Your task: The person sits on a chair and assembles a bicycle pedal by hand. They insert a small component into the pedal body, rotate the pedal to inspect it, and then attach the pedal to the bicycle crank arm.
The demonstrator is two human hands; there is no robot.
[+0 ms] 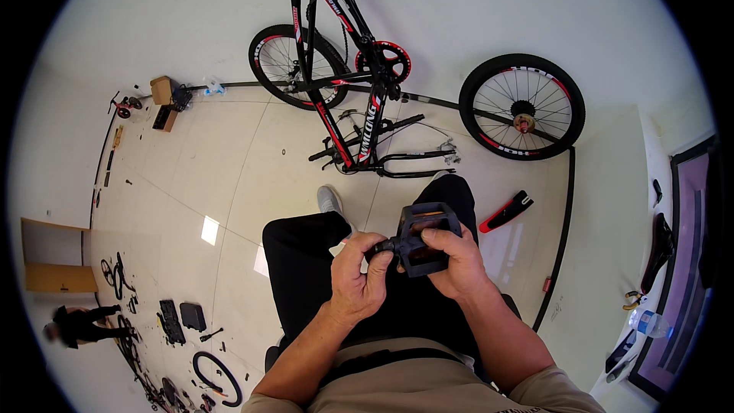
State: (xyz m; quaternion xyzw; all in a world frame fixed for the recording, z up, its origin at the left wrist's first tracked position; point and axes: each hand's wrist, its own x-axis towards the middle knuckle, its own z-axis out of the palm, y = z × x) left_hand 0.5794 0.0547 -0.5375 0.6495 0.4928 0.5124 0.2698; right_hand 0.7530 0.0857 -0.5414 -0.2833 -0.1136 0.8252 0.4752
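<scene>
A black bicycle pedal (414, 259) with an orange reflector is held up over my lap between both hands. My left hand (356, 279) pinches the axle end of the pedal between thumb and fingers. Around the pedal's body my right hand (457, 264) is closed, its thumb lying on the near frame and the other fingers mostly hidden behind it. Beyond my knees a black and red bicycle frame (372, 118) leans against the wall, with a red chainring (388, 62) on it.
One wheel (524, 107) stands against the wall at right, another (299, 66) behind the frame. A black fork (417, 164) and a red-black mudguard (505, 212) lie on the floor. Left are a tool case (171, 321), a tire (217, 378) and another person (80, 326). A saddle (657, 252) and bottle (651, 324) sit right.
</scene>
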